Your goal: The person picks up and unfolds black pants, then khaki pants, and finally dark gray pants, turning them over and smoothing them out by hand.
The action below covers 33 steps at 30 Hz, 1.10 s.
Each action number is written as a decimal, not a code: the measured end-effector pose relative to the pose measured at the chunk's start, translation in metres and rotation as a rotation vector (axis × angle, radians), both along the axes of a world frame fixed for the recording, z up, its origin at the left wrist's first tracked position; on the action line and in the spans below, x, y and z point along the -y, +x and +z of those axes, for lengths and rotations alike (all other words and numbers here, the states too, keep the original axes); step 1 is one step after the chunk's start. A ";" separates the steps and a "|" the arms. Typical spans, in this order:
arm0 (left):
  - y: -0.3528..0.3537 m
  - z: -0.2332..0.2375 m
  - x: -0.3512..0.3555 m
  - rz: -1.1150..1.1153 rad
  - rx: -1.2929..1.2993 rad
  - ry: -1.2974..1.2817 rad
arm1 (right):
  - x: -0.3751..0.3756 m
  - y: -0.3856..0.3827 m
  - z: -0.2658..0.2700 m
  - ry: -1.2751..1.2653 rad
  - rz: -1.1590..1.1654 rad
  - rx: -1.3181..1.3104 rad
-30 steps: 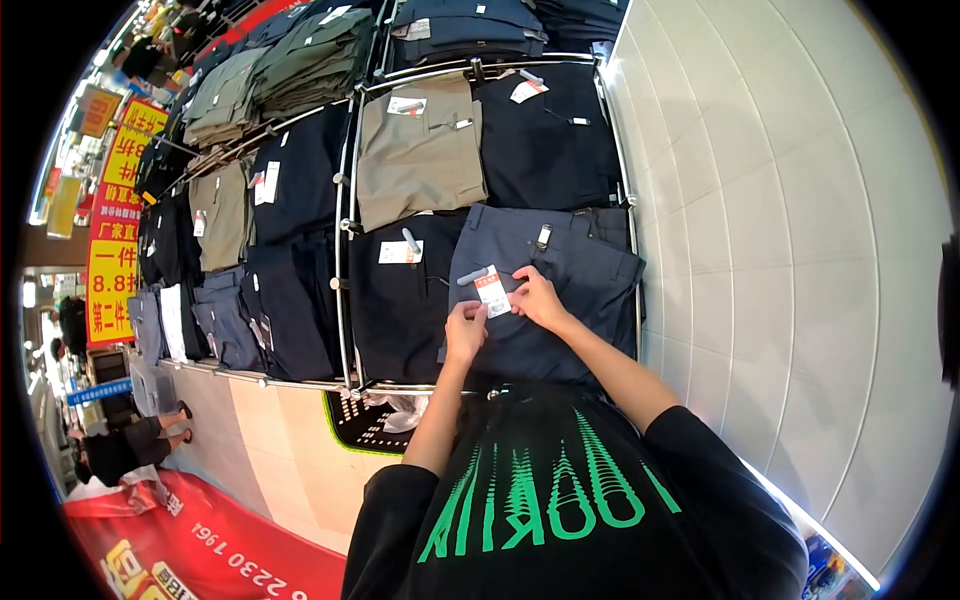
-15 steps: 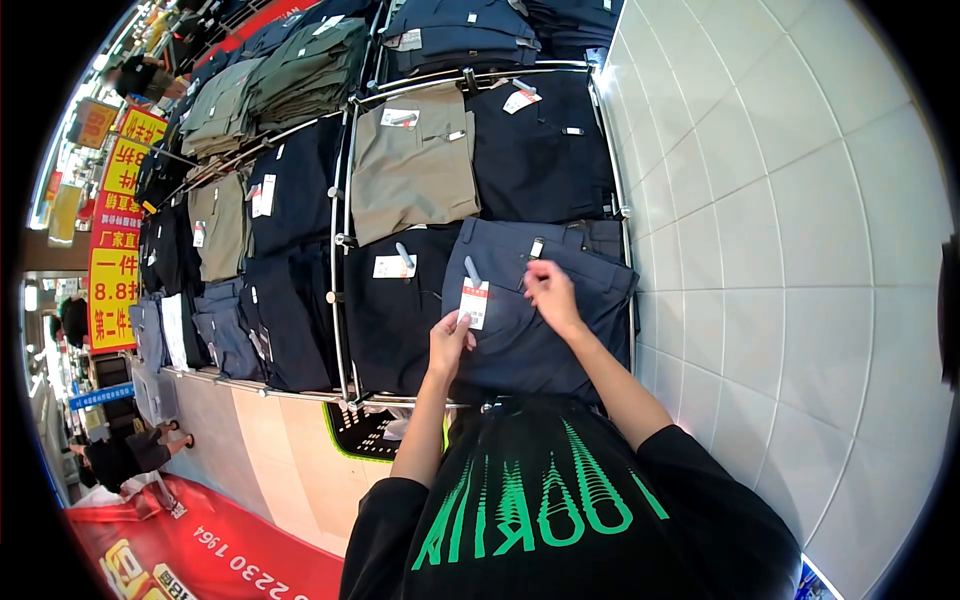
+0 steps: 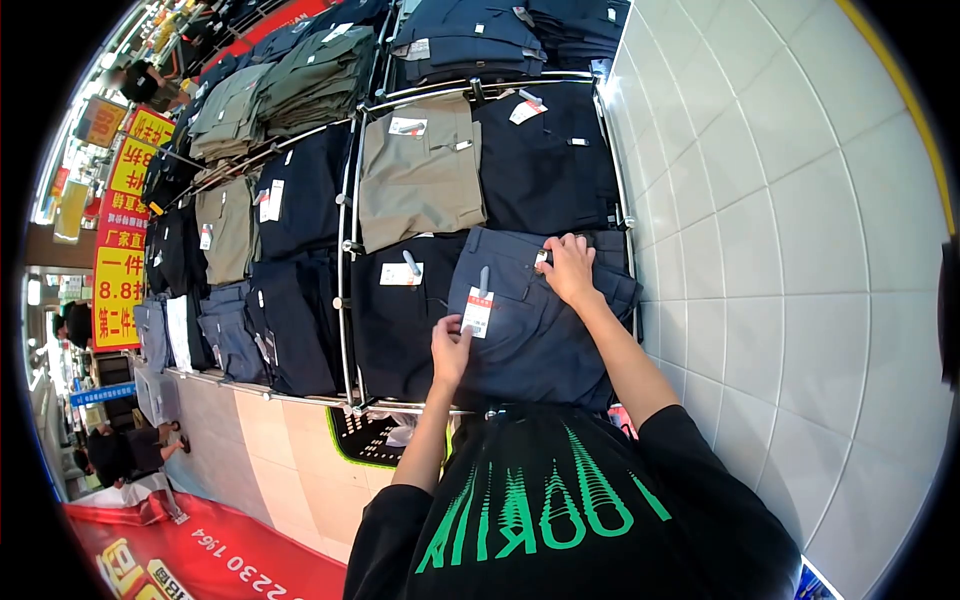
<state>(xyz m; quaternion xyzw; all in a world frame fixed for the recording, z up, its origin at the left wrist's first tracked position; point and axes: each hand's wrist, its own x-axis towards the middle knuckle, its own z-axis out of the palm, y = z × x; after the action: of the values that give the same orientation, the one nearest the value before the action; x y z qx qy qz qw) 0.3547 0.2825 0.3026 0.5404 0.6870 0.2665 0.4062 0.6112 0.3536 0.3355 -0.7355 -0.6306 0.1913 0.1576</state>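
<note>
Folded navy trousers (image 3: pixel 530 345) lie on top of a stack right in front of me. A white and red price tag (image 3: pixel 477 314) with a grey security tag (image 3: pixel 484 280) is fixed to them. My left hand (image 3: pixel 451 350) rests at the tag's lower left edge, its fingers loosely bent and apart, holding nothing I can see. At the waistband, my right hand (image 3: pixel 572 270) has its fingers bent over the cloth beside a small black and white label (image 3: pixel 541 261), thumb and fingers closing on the waistband there.
Beside the stack lie black trousers (image 3: pixel 405 335); khaki trousers (image 3: pixel 418 180) and more black ones (image 3: pixel 550 155) sit behind. Metal rails (image 3: pixel 347 245) divide the stacks. A tiled wall (image 3: pixel 750 260) stands at right. A black and green basket (image 3: pixel 365 435) is below left. Another person (image 3: pixel 125 450) is far left.
My right hand has moved onto the waistband by the small label, from just below it. My left hand has let go of the price tag, which now lies against the trousers.
</note>
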 end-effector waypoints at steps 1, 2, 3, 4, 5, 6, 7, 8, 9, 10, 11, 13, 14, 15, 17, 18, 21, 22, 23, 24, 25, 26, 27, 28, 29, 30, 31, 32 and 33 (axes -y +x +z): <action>0.001 0.007 -0.005 -0.016 -0.065 0.045 | 0.000 0.001 0.002 0.009 0.040 0.042; 0.003 0.014 -0.012 -0.031 -0.129 0.092 | 0.002 0.000 0.000 0.047 0.065 0.049; 0.003 0.009 -0.021 -0.060 -0.162 0.177 | 0.007 -0.003 -0.004 0.087 0.090 0.055; 0.002 0.003 -0.032 -0.099 -0.254 0.326 | 0.012 -0.005 -0.010 0.127 0.115 0.061; 0.006 0.001 -0.043 -0.095 -0.199 0.287 | 0.016 -0.007 -0.014 0.169 0.120 -0.013; 0.009 0.000 -0.055 -0.090 -0.145 0.248 | 0.019 -0.009 -0.018 0.147 0.157 -0.036; 0.010 -0.008 -0.068 -0.068 -0.019 0.117 | 0.024 -0.011 -0.015 0.146 0.164 -0.060; 0.012 -0.011 -0.076 -0.073 0.008 0.092 | 0.030 -0.013 -0.012 0.145 0.171 -0.084; 0.014 -0.013 -0.083 -0.100 -0.045 0.090 | 0.035 -0.015 -0.010 0.203 0.166 -0.093; 0.015 -0.018 -0.089 -0.128 -0.097 0.089 | 0.040 -0.016 -0.004 0.227 0.191 -0.109; 0.018 -0.019 -0.094 -0.156 -0.171 0.102 | 0.044 -0.017 0.005 0.251 0.217 -0.125; 0.026 -0.015 -0.095 -0.189 -0.279 0.082 | 0.053 -0.019 0.007 0.313 0.284 -0.133; 0.036 0.001 -0.091 -0.192 -0.338 0.054 | 0.057 -0.021 0.006 0.311 0.298 -0.125; 0.040 0.007 -0.089 -0.210 -0.364 0.032 | 0.060 -0.022 0.004 0.307 0.285 -0.124; 0.045 0.010 -0.087 -0.219 -0.389 0.017 | 0.060 -0.021 0.001 0.319 0.234 -0.112; 0.046 0.011 -0.086 -0.210 -0.389 0.021 | 0.058 -0.020 -0.001 0.334 0.196 -0.102; 0.043 0.005 -0.086 -0.190 -0.354 0.186 | 0.051 -0.011 -0.003 0.317 0.095 -0.062; 0.042 0.007 -0.087 -0.184 -0.337 0.267 | 0.048 -0.007 -0.004 0.323 0.065 -0.028; 0.041 0.010 -0.085 -0.198 -0.285 0.371 | 0.047 -0.004 -0.004 0.302 0.042 -0.020; 0.036 0.013 -0.083 -0.280 -0.336 0.404 | 0.045 -0.002 -0.006 0.373 0.015 -0.001; 0.029 0.017 -0.081 -0.363 -0.388 0.438 | 0.044 -0.002 -0.002 0.423 0.018 0.015; 0.024 0.019 -0.078 -0.446 -0.440 0.470 | 0.043 -0.002 0.003 0.472 0.021 0.031; 0.021 0.021 -0.074 -0.472 -0.397 0.494 | 0.044 -0.006 0.006 0.471 0.028 -0.029; 0.018 0.026 -0.068 -0.526 -0.414 0.492 | 0.045 -0.012 0.009 0.469 0.034 -0.090; 0.015 0.030 -0.063 -0.548 -0.439 0.512 | 0.047 -0.020 0.014 0.417 0.086 -0.198; 0.013 0.032 -0.057 -0.569 -0.464 0.531 | 0.050 -0.027 0.005 0.339 0.160 -0.346; 0.011 0.031 -0.054 -0.566 -0.486 0.525 | 0.053 -0.036 -0.004 0.295 0.197 -0.382; 0.008 0.029 -0.052 -0.563 -0.507 0.521 | 0.057 -0.046 -0.015 0.252 0.235 -0.417; 0.007 0.027 -0.051 -0.558 -0.528 0.518 | 0.061 -0.054 -0.024 0.206 0.239 -0.424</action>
<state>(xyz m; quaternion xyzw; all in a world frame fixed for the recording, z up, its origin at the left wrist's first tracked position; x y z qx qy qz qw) 0.3612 0.3334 0.3297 0.8378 0.5058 0.1631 0.1253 0.5572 0.2922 0.3110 -0.5793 -0.6820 0.2931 0.3366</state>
